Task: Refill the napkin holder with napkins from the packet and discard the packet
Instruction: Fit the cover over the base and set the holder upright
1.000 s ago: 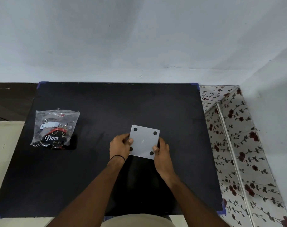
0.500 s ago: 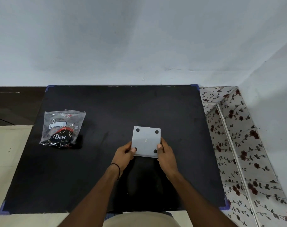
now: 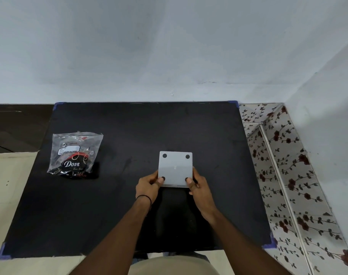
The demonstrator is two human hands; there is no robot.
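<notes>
A white square napkin holder is turned so its underside with black rubber feet at the corners faces me. My left hand grips its lower left corner and my right hand grips its lower right corner, over the middle of the black table. A clear plastic packet printed "Dove" lies flat on the table's left side, well apart from both hands. The holder's inside is hidden.
The table stands against a pale wall. A ledge covered in rose-patterned paper runs along the table's right side. Blue tape marks the table's corners. Cream floor lies to the left.
The holder was tilted clockwise; now it sits square to me. Both hands have slid down to its lower corners.
</notes>
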